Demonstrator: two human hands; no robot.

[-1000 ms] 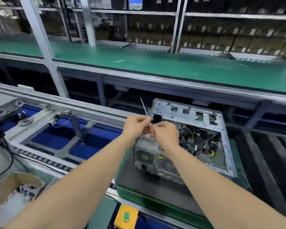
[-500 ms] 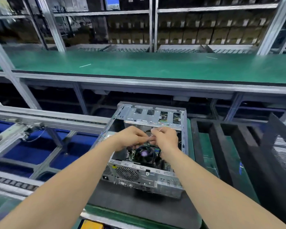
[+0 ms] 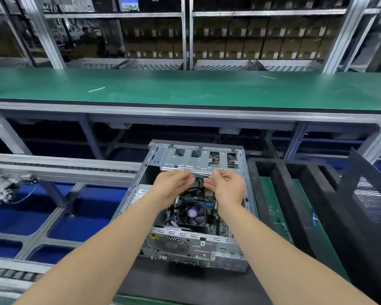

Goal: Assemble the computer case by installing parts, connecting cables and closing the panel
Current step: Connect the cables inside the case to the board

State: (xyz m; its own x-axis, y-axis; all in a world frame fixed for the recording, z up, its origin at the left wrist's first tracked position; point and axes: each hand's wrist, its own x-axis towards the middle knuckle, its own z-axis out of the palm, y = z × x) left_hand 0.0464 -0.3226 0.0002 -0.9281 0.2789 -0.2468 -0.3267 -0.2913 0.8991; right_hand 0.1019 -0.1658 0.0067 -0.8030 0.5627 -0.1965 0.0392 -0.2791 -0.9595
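An open grey computer case (image 3: 194, 249) lies on its side on a black mat (image 3: 185, 285), rear panel toward me. Inside it I see the black CPU fan (image 3: 191, 213) with a purple hub, the motherboard and dark cables. The metal drive cage (image 3: 198, 159) spans the far end. Both hands hover over the case, just in front of the cage. My left hand (image 3: 172, 183) and my right hand (image 3: 226, 188) each pinch an end of a thin white cable tie (image 3: 198, 172), which is blurred between them. Its tail curls over my right fingers.
A black perforated side panel (image 3: 370, 194) leans at the right, beside a black foam tray (image 3: 295, 194). A long green bench (image 3: 185, 89) runs across behind the case, with shelves of boxes beyond. Conveyor rails (image 3: 64, 168) over blue bins lie to the left.
My view has swung right and down, so the case now sits centred below me. Both hands moved over the case toward the drive cage and spread slightly apart, still holding the cable tie.
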